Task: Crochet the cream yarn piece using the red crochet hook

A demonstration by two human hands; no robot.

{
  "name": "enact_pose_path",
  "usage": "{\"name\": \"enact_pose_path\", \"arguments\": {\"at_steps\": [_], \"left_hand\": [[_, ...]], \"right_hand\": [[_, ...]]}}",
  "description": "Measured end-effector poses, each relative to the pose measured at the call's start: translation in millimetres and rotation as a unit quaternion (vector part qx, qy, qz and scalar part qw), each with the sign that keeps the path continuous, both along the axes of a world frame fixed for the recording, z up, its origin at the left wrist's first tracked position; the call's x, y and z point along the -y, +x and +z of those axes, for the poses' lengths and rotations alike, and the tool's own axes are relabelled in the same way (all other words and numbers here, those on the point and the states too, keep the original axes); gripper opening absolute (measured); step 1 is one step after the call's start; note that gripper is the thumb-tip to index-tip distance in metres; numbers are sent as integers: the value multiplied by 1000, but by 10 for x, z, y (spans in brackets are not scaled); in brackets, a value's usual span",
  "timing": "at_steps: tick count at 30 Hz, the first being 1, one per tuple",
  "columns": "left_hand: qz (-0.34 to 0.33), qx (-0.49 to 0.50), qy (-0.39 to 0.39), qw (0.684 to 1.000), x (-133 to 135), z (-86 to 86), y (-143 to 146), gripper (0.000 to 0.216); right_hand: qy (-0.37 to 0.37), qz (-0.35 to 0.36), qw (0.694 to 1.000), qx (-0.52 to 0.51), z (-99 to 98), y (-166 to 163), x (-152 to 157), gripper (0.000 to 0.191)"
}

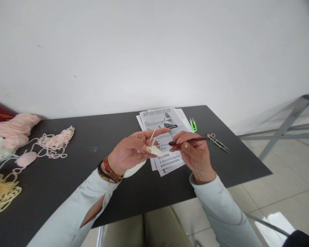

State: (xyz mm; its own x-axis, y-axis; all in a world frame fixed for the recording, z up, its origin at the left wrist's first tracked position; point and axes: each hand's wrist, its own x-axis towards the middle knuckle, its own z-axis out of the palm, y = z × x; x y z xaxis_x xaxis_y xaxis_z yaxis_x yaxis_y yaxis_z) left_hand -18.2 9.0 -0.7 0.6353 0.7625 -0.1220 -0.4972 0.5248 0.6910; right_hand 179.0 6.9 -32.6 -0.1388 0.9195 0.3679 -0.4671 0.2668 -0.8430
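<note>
My left hand (134, 151) pinches a small white crocheted piece (154, 150) between thumb and fingers, with white yarn looped over its outstretched index finger. A longer white knitted part (134, 169) hangs below the palm. My right hand (195, 154) grips a dark brown crochet hook (190, 140), its tip pointing left toward the white piece. Both hands hover above printed instruction sheets (164, 123) on the black table (92, 144).
Green thread snips (193, 124) and small scissors (218, 142) lie right of the papers. Pink yarn balls (15, 128), a loose pink tangle (56, 142) and yellow yarn (1, 192) sit at the left. A metal table frame (285, 127) stands on the tiled floor at right.
</note>
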Motion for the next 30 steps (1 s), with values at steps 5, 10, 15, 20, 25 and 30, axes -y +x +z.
{"name": "enact_pose_path", "arguments": {"at_steps": [5, 10, 15, 20, 25, 30], "left_hand": [[-23, -16, 22, 999, -19, -20, -21, 68], [-14, -30, 31, 999, -9, -14, -29, 65], [16, -50, 86, 995, 32, 27, -17, 62], [92, -101, 183, 973, 23, -60, 18, 67], [151, -152, 208, 954, 23, -133, 108, 71], [201, -257, 290, 900, 21, -126, 85, 61]], "right_hand": [[-9, -19, 1000, -1, 11, 6, -6, 14], [-54, -11, 998, -25, 1, -1, -14, 16], [-145, 50, 986, -61, -3, -32, -40, 19], [-236, 85, 961, -113, -13, -86, -81, 19], [-235, 59, 964, -107, -29, -140, -84, 22], [-192, -2, 979, -73, -36, -175, -55, 20]]}}
